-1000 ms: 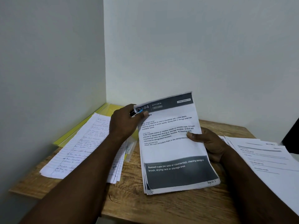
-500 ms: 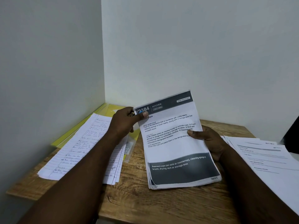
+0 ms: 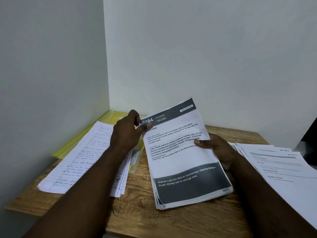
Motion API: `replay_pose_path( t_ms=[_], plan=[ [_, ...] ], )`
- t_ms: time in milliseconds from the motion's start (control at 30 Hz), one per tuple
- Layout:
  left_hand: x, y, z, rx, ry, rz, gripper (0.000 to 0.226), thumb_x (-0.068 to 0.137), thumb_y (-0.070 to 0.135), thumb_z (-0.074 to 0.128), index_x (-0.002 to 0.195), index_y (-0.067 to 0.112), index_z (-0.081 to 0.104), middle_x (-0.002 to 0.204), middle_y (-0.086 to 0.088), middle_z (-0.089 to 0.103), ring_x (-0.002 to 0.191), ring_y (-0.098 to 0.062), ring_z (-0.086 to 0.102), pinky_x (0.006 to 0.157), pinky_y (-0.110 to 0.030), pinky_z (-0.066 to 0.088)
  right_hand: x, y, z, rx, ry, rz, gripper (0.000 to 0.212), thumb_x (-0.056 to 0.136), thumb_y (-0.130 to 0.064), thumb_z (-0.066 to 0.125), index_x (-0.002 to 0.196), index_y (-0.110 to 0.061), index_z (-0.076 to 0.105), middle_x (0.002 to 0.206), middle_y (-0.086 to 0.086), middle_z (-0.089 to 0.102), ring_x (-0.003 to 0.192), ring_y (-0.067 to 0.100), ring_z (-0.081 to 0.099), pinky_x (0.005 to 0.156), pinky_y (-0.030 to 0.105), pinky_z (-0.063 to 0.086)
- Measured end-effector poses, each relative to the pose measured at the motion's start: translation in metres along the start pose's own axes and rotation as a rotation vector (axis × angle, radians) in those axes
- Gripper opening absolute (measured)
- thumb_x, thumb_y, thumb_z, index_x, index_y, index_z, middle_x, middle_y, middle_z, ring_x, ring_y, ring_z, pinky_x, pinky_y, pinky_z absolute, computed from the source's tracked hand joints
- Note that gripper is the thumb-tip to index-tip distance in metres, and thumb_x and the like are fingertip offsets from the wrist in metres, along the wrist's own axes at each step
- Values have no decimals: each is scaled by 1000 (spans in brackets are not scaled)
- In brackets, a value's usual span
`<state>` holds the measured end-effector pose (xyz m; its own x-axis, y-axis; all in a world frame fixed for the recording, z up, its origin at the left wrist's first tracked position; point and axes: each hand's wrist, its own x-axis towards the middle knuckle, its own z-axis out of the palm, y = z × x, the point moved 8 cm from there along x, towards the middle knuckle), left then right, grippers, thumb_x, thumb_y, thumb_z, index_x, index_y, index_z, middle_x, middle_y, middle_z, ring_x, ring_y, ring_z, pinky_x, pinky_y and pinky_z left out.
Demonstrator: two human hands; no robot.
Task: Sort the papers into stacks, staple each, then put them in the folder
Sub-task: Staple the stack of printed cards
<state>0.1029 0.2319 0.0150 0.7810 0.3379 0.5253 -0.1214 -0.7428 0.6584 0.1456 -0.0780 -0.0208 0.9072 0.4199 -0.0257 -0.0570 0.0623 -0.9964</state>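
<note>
A stack of printed sheets (image 3: 180,152), headed "KITCHEN" with dark bands at top and bottom, stands tilted with its lower edge on the wooden table (image 3: 171,220). My right hand (image 3: 217,148) holds its right edge, thumb on the front. My left hand (image 3: 126,133) grips a small tool with a blue tip (image 3: 145,123) at the stack's top left corner; it looks like a stapler and is mostly hidden in the hand. A stack of handwritten lined sheets (image 3: 82,157) lies to the left, partly over a yellow folder (image 3: 82,140) against the left wall.
Another fanned pile of printed sheets (image 3: 283,165) lies at the right side of the table. A dark object (image 3: 310,148) sits at the far right edge. Walls close the table in at the left and back. A clear plastic sleeve (image 3: 135,157) lies beside the handwritten sheets.
My left thumb and the blue-tipped tool have shifted slightly on the stack's top left corner. The stack and my right hand stay almost where they were.
</note>
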Motion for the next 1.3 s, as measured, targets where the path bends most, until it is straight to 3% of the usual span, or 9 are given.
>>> replay_pose_path(
  t_ms=[167, 367, 500, 667, 900, 1000, 1167, 1233, 1300],
  plan=[
    [2, -3, 9, -19, -80, 13, 40, 79, 49, 89, 107, 30, 68, 106, 7, 66, 87, -16, 63, 68, -30, 39, 2, 2, -3, -9, 2, 5, 41, 84, -9, 70, 123, 4, 71, 123, 28, 72, 103, 45, 73, 95, 55, 58],
    [2, -10, 12, 67, -47, -40, 23, 96, 45, 74, 106, 28, 63, 115, 7, 68, 103, -22, 64, 79, -33, 40, 4, 4, 0, -15, -24, 26, 45, 84, -8, 70, 127, 5, 69, 122, 26, 73, 102, 44, 74, 88, 50, 63],
    [1, -5, 12, 175, -29, -44, 22, 102, 48, 62, 106, 27, 57, 106, 3, 72, 97, -30, 66, 73, -37, 42, 5, 6, -1, -21, -16, 52, 45, 83, -9, 72, 127, 3, 70, 122, 25, 74, 104, 45, 73, 91, 54, 61],
    [-1, 2, 10, 162, 3, 19, 22, 107, 42, 54, 99, 22, 50, 86, 5, 60, 82, -29, 57, 67, -37, 36, 3, 7, -2, -61, 4, 81, 37, 83, -8, 73, 118, 2, 75, 116, 24, 76, 97, 42, 76, 92, 54, 60],
    [-1, -3, 13, 59, -8, 7, 16, 107, 40, 55, 101, 26, 48, 83, 4, 64, 78, -27, 58, 67, -37, 36, 3, 3, -4, -115, 44, 78, 24, 91, 1, 69, 114, 2, 75, 107, 20, 79, 85, 35, 79, 71, 37, 64],
    [-1, -3, 14, -15, -16, -7, 13, 107, 36, 57, 102, 27, 49, 84, 7, 64, 79, -25, 59, 66, -37, 37, 4, 2, -7, -180, 73, 72, 25, 90, 1, 73, 115, 0, 76, 109, 18, 79, 93, 35, 79, 81, 38, 62],
    [-1, -7, 20, -223, -25, -57, 9, 107, 31, 59, 105, 22, 57, 106, 6, 69, 95, -23, 65, 80, -39, 48, 6, 2, -11, -261, 100, 72, 25, 90, -1, 75, 114, -1, 77, 106, 13, 80, 96, 34, 79, 95, 44, 59],
    [0, -10, 23, -289, -32, -80, 8, 106, 32, 60, 101, 26, 58, 106, 10, 69, 94, -22, 66, 82, -42, 51, 6, -1, -10, -317, 102, 64, 23, 91, -3, 76, 114, -3, 78, 103, 10, 81, 92, 30, 79, 89, 38, 61],
    [0, -15, 26, -374, -36, -131, 10, 104, 38, 61, 97, 31, 59, 102, 13, 69, 87, -22, 66, 85, -50, 55, 4, -4, -9, -370, 106, 58, 19, 92, -4, 75, 111, -5, 78, 97, 6, 82, 83, 22, 80, 73, 27, 60]
  ],
)
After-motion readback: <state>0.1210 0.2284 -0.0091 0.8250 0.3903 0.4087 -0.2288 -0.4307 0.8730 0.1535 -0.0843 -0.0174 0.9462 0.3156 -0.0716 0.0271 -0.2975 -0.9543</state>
